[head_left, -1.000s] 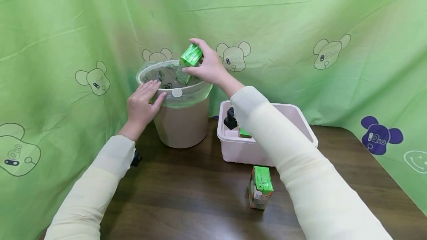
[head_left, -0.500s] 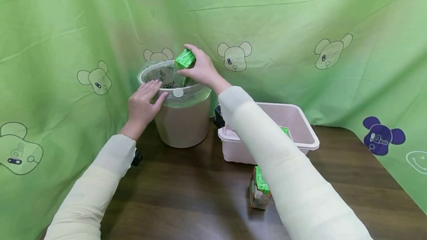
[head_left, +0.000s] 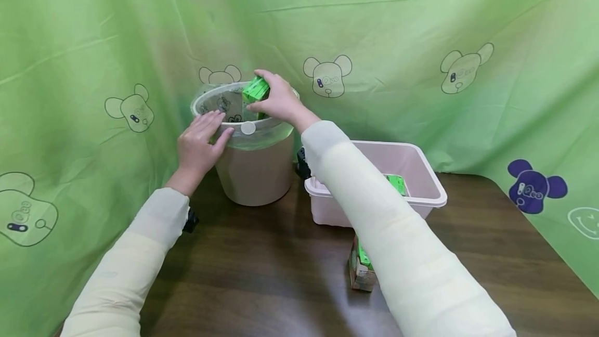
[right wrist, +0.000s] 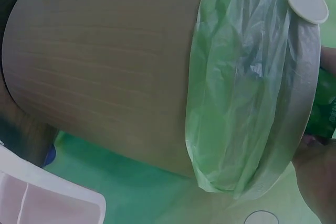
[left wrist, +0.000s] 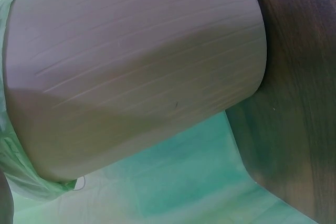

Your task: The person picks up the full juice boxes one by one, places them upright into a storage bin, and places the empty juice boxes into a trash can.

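Note:
My right hand (head_left: 281, 99) grips a drink carton (head_left: 255, 89) with a green top between thumb and fingers. The carton's lower part dips inside the mouth of a pinkish-beige trash bin (head_left: 255, 176). In the right wrist view, part of the green carton (right wrist: 323, 108) shows past the bin's rim. My left hand (head_left: 198, 142) rests on the near left of that rim, its fingers straight and the thumb on the outer side. A translucent green bag (right wrist: 231, 93) lines the bin and folds over the rim.
Right of the bin stands a pink plastic basin (head_left: 412, 160) with a green-topped carton (head_left: 396, 183) in it, partly behind my right sleeve. Another carton (head_left: 361, 269) stands upright on the brown wooden table (head_left: 262, 274), partly covered by the sleeve. A green curtain (head_left: 383, 25) hangs behind.
My right hand has moved left and down with the carton, lowering it further into the bin's mouth. The right sleeve now covers more of the table carton. My left hand stays put.

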### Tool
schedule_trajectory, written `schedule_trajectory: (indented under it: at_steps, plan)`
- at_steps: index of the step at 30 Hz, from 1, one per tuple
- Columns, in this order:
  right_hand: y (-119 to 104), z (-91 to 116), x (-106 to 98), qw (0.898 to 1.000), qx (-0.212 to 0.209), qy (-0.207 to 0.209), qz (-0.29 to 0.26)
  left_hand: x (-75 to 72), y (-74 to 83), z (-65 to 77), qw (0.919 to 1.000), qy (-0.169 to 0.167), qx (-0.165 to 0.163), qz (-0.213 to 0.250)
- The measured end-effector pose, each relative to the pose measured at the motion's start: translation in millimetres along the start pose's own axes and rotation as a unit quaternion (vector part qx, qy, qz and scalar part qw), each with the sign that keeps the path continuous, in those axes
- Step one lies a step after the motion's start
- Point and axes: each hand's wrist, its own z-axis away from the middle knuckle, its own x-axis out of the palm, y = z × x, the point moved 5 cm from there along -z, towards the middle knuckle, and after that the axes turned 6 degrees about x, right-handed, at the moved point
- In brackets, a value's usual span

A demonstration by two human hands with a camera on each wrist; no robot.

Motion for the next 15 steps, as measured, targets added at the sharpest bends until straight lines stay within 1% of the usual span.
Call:
schedule_trajectory:
  at_steps: [6, 15]
  plan:
    - [0.4, 2.9, 2.3, 1.0, -0.006, -0.011, 0.003, -0.8, 0.1, 1.3, 1.0, -0.001, -0.004, 0.005]
    - [-1.5, 3.6, 8.7, 1.0, -0.016, -0.021, 0.009, -7.3, -2.9, 5.2, 0.9999, 0.003, -0.01, 0.003]
